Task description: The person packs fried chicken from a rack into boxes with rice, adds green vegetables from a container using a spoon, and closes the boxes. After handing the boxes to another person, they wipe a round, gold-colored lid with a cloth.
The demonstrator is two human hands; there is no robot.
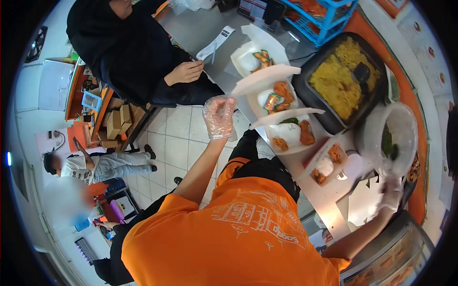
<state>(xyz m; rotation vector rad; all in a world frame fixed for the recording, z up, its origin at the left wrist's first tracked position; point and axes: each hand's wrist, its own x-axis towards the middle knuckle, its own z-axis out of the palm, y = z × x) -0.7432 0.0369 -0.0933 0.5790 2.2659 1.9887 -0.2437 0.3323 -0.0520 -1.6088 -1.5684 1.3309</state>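
Observation:
My left hand [220,117], in a clear plastic glove, is raised over the floor beside the table edge. Its fingers curl in toward the thumb, and nothing shows in them. Motion smears my right hand [391,194], also gloved, at the near side of a clear plastic tub [409,125] with dark green food inside. Between my hands stand open boxes: one with rice and fried chicken [306,133], another with chicken and a sauce sachet [282,91], and a smaller red-edged box [325,168]. Farther back, another open box [249,61] holds rice and sachets.
A black pan of yellow rice [344,71] with a dark spoon sits at the back of the metal table. Behind it is a blue rack [319,19]. Flat white cartons [360,202] lie near my right arm. A person in black [138,62] sits across, by a paper slip [215,43].

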